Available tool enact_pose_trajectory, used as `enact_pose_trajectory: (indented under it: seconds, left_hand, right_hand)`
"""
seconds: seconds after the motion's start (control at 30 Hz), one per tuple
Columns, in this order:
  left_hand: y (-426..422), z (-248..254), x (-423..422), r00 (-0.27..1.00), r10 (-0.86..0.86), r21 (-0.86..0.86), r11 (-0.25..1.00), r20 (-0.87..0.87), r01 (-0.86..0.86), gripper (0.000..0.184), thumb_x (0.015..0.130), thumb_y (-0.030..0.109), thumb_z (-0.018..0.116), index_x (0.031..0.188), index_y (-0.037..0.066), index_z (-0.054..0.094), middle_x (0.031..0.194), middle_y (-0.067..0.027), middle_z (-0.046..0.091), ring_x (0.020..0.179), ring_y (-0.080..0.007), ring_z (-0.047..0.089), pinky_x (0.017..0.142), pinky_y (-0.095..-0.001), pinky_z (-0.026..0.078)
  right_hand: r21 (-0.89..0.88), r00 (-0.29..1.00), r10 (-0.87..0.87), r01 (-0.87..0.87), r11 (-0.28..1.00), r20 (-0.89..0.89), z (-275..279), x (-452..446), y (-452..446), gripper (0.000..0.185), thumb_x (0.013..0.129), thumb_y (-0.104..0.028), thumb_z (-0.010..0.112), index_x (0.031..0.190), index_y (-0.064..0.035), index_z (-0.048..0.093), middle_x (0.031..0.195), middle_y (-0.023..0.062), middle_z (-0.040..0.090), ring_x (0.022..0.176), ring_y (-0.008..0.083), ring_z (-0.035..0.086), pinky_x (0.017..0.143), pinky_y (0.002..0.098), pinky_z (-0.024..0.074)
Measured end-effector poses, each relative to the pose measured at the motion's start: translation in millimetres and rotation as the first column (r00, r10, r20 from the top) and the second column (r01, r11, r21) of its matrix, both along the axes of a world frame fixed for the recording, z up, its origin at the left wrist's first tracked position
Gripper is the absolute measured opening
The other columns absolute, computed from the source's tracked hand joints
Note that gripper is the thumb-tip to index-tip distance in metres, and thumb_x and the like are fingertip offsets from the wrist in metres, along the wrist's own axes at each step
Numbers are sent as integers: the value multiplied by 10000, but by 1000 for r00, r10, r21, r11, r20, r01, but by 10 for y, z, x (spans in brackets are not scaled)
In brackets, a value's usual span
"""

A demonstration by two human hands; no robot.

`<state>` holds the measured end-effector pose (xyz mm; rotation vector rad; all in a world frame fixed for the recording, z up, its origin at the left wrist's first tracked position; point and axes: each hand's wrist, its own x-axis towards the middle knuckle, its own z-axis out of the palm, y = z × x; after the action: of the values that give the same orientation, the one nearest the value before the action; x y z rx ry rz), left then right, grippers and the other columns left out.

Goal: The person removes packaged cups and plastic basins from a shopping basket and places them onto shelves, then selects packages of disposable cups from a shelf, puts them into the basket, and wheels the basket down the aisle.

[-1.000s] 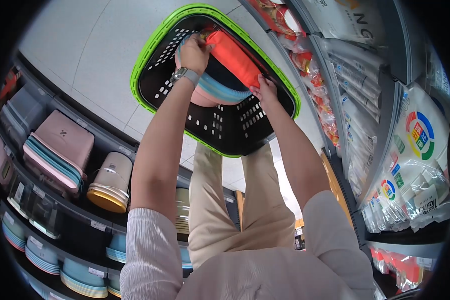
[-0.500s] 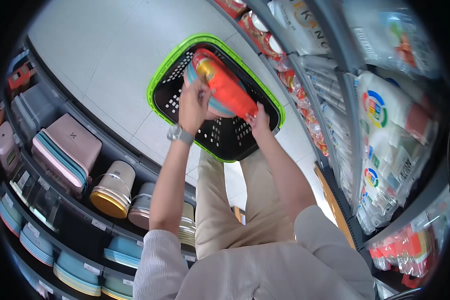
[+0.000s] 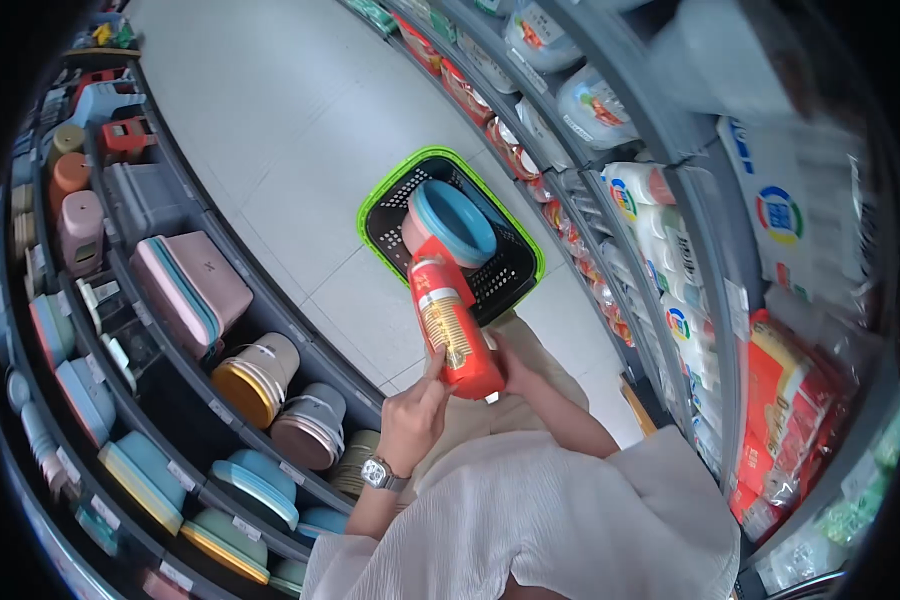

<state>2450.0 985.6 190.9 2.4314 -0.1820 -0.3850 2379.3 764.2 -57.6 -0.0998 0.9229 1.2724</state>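
Observation:
A long red package [image 3: 452,330] with gold and white print is tilted in front of my body, its upper end overlapping the near rim of the basket. My left hand [image 3: 415,425] holds its lower left side with the fingertips. On the other side, my right hand [image 3: 515,366] grips the lower right end, its fingers partly hidden behind the package. Beyond it stands a black basket [image 3: 512,275] with a green rim. Several nested basins [image 3: 460,215], blue and pink, lie tilted inside the basket.
To the left, shelves carry pink storage boxes [image 3: 210,280], lidded buckets [image 3: 260,375] and stacked blue basins [image 3: 260,480]. Shelves at the right hold plastic-wrapped white packs [image 3: 780,200] and red packages [image 3: 785,390]. The pale tiled floor [image 3: 260,130] runs between them.
The red package has moved out of the basket toward my body and turned, bringing its printed side into view. Both hands have come back with it, and the basins now show fully.

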Motion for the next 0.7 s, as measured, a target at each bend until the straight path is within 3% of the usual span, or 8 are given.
enact_pose_trajectory:
  seconds: [0.13, 0.2, 0.27, 0.37, 0.43, 0.5, 0.63, 0.7]
  left_hand:
    - [61, 469, -418, 961, 256, -118, 963, 102, -244, 161, 881, 52, 747, 906, -3, 598, 1342, -204, 644, 906, -311, 753, 704, -341, 611]
    - [86, 813, -548, 903, 421, -247, 887, 88, -390, 148, 875, 16, 766, 908, -21, 626, 1316, -214, 667, 1063, -311, 733, 851, -372, 606]
    - [101, 1055, -703, 821, 570, -396, 750, -19, -530, 173, 878, 27, 768, 954, -6, 617, 1320, -180, 634, 1072, -261, 703, 904, -368, 578]
    - [19, 1175, -809, 758, 645, -560, 666, 100, -493, 408, 920, 40, 724, 1267, 39, 508, 1342, -110, 513, 1156, -177, 548, 992, -326, 464]
    - [-22, 1324, -718, 713, 690, -585, 631, 123, -510, 516, 907, 50, 742, 1341, 31, 464, 1350, -120, 513, 1147, -172, 562, 1004, -320, 459]
    - [-26, 1503, -594, 659, 738, -588, 602, 150, -541, 674, 938, 119, 735, 1483, 10, 354, 1342, -139, 544, 1149, -160, 575, 1018, -306, 440]
    - [89, 1885, -394, 713, 699, -637, 571, 47, -518, 576, 976, 223, 723, 1411, -23, 437, 1208, -126, 657, 1121, -148, 606, 965, -305, 482]
    - [135, 2011, -343, 734, 678, -637, 551, -34, -539, 534, 973, 230, 730, 1368, -27, 478, 1182, -119, 671, 1077, -139, 626, 933, -298, 501]
  right_hand:
    - [-170, 981, 42, -10, 985, 187, 123, -183, 301, 751, 992, -672, 472, 1460, -87, 526, 1370, 140, 630, 1206, 265, 650, 1048, 434, 516]
    - [-415, 826, 361, -173, 893, 433, 709, 322, 198, 681, 997, -602, 554, 1389, -47, 599, 1313, 77, 658, 1132, 175, 659, 970, 341, 528]
    - [-638, 647, 428, 119, 761, 631, 1012, 632, 265, 584, 991, -547, 611, 1275, -39, 665, 1201, 44, 683, 1071, 124, 644, 918, 287, 510]
    - [-489, 455, 309, 356, 796, 835, 1590, 1252, 133, 503, 981, -449, 675, 1251, -25, 642, 1151, 38, 686, 1030, 124, 628, 908, 282, 490]
    - [-426, 176, 397, 535, 729, 901, 2056, 1613, 17, 458, 997, -374, 674, 1278, -20, 603, 1190, 49, 661, 1030, 110, 621, 908, 292, 505]
    - [-335, 62, 380, 613, 715, 923, 2761, 1798, -127, 493, 933, -324, 753, 1268, -12, 568, 1168, 103, 654, 1075, 164, 624, 922, 333, 508]
    - [-149, -201, 394, 701, 697, 897, 3579, 1839, -367, 554, 944, -246, 738, 1386, -4, 506, 1239, 99, 648, 1108, 150, 614, 973, 319, 501]
    - [-157, -193, 330, 596, 787, 924, 3824, 1782, -461, 559, 939, -241, 742, 1390, -10, 506, 1246, 100, 649, 1107, 153, 623, 977, 322, 504]
